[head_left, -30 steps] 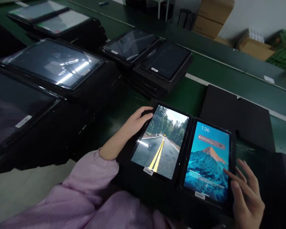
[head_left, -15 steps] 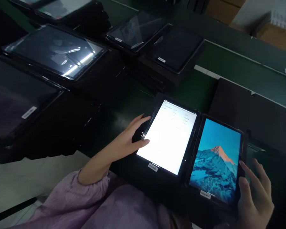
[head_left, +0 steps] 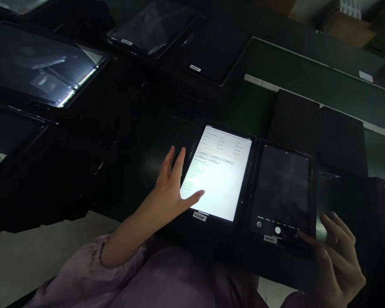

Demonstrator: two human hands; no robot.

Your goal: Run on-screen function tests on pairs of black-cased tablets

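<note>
Green desk below: open left grip spans the edge of the lit tablet; open right grip hovers at 4 o'clock of the dark tablet.

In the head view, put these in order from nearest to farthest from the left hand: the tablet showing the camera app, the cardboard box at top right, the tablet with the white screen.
1. Tablet with the white screen: right beside the left hand, thumb over its lower left corner.
2. Tablet showing the camera app: next along, to the first tablet's right.
3. Cardboard box: farthest, at top right.
</note>
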